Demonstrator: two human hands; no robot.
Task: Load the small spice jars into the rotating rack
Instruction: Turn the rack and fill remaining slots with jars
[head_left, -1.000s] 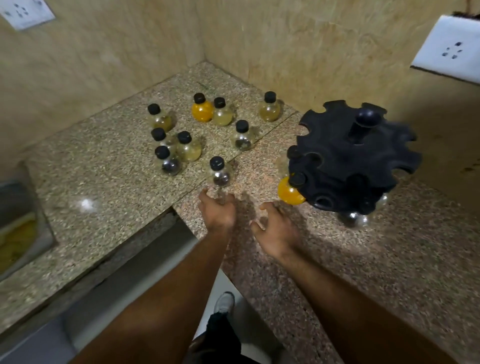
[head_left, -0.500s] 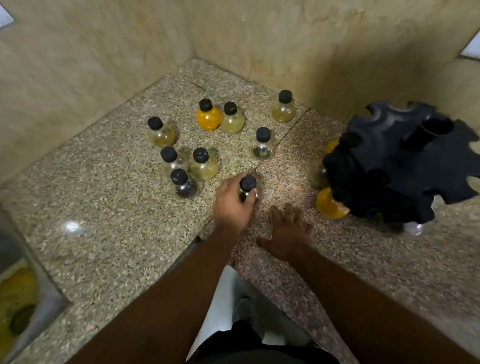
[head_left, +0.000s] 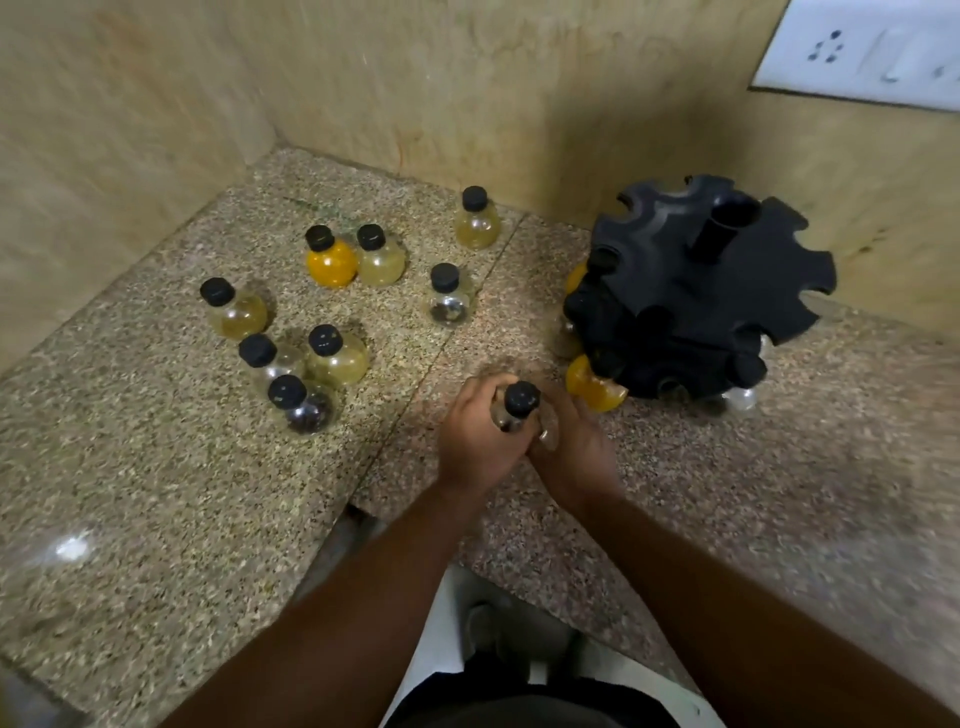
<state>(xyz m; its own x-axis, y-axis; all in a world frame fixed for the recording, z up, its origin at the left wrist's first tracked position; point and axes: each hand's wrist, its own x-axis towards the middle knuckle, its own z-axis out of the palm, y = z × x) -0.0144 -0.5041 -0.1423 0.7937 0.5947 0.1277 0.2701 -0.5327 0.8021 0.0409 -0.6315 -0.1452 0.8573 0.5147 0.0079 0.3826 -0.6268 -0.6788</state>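
Watching the head cam feed here, and I'm seeing both hands meeting on one clear jar right at the front edge of the counter, just short of the rack. The left hand is wrapping its fingers round the glass body from the left, and the right hand is curling in against the other side, so the black cap is poking up between them. My guess is it's getting passed across, since the rack is sitting on the right-hand side and that's the easier arm for reaching it.

The jar is being held low on the bulb with the neck left free, which makes sense to me: the rack's notches look like they're catching jars under the cap. An orange jar is already hanging that way in the lower tier nearest the hands, with a few more caps showing around that tier. The top tier's notches are looking open.

Eight loose jars are waiting upright in a cluster back left, well apart from the rack, so plenty of loading left I reckon
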